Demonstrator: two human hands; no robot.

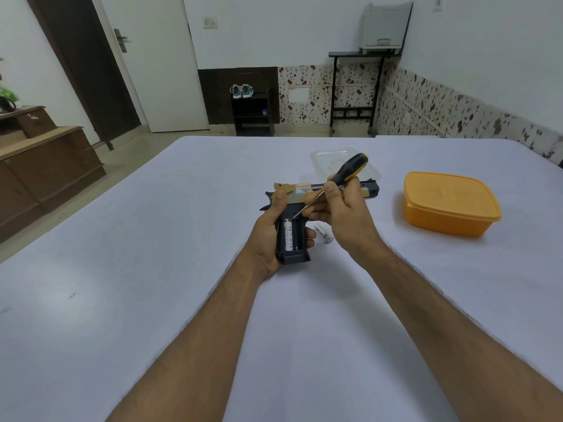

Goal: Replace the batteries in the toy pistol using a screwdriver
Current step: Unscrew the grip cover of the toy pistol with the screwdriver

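the toy pistol (294,226) is held just above the pale sheet (152,239), grip toward me, barrel pointing right. my left hand (269,239) wraps around the grip, thumb up on the gold slide, fingertips curling round the far side. the grip's battery compartment is open and one white battery (288,236) sits in its left slot; the right slot looks dark. my right hand (347,220) pinches the screwdriver (332,185) where shaft meets the black and yellow handle, its tip touching the top end of that battery. a loose battery (323,233) lies on the sheet just beside my right hand. behind the pistol, a clear container (329,155); contents too faint to tell. to the right, well apart, an orange lidded box (451,204), closed.
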